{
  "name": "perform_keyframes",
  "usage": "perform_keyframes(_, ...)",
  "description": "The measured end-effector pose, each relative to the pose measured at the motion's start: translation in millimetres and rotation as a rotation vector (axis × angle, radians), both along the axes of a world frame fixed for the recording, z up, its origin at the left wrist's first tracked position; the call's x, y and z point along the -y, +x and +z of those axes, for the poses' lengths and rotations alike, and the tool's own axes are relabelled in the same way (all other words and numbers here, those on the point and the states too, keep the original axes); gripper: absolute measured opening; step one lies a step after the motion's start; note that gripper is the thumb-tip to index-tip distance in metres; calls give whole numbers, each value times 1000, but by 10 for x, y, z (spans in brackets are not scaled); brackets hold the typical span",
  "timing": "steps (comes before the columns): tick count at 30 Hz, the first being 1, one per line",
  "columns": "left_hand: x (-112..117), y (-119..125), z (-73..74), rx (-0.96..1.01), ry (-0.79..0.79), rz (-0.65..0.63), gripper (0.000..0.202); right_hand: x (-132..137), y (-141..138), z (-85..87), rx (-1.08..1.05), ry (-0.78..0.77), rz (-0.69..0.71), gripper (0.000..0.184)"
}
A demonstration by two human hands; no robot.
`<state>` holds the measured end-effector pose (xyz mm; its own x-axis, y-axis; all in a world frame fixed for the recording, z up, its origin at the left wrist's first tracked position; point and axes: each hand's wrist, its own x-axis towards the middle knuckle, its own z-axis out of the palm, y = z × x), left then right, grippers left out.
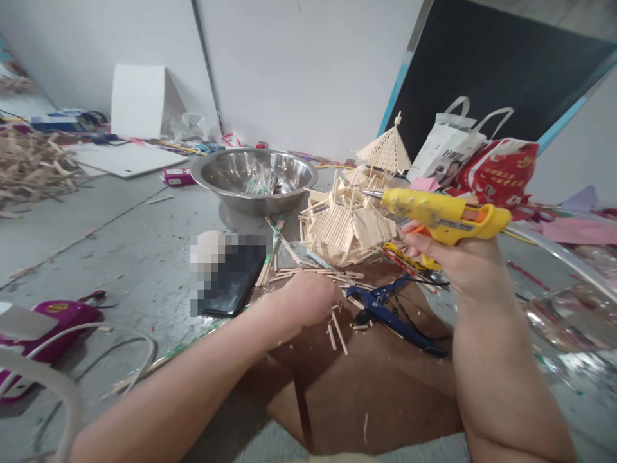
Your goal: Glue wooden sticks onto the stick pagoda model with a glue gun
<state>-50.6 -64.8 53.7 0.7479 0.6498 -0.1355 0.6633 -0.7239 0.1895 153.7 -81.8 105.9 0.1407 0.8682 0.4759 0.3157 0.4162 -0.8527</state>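
My right hand (450, 257) grips a yellow hot glue gun (429, 215) by its handle, a finger near the orange trigger. The nozzle points left, in front of a model pavilion (349, 225) built of thin wooden sticks with a pointed roof. Lower down, my left hand (315, 297) is curled closed above the brown board (366, 386), and its fingertips are hidden. Short cut sticks (339, 331) lie just below that hand. Right of it rests a blue-handled cutter (390, 315). Longer sticks (318, 273) lie between my left hand and the model.
A steel basin (255, 202) holding clear plastic stands behind a dark phone (236, 276). Purple objects (62, 328) and a white cable (139, 328) lie left. Wood strips (33, 164) pile up far left. Red (501, 170) and white bags (443, 148) stand back right.
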Motion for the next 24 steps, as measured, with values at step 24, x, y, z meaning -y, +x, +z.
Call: perform_keyframes(24, 180, 327, -420, 0, 146, -145, 33, -9, -42, 6, 7, -19, 7, 14)
